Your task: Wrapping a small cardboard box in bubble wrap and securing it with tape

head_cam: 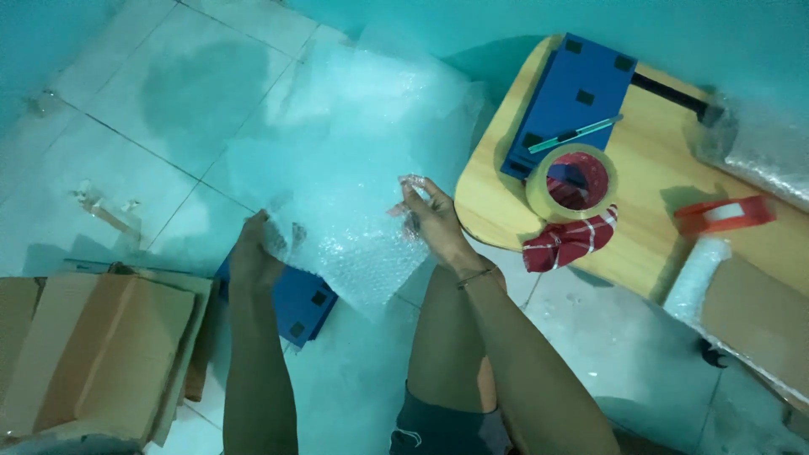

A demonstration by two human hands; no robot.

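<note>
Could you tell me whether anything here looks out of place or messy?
A few torn scraps lie loose on the floor tiles at the left. A red checked cloth hangs crumpled over the edge of the wooden board. Otherwise nothing looks spilled or broken.

A single head-worn camera looks steeply down from close above, past the person's forearms and knee, onto the tiled floor [168,109]. It faces forward and down, with the low wooden desk [657,219] at the right edge of view.
</note>
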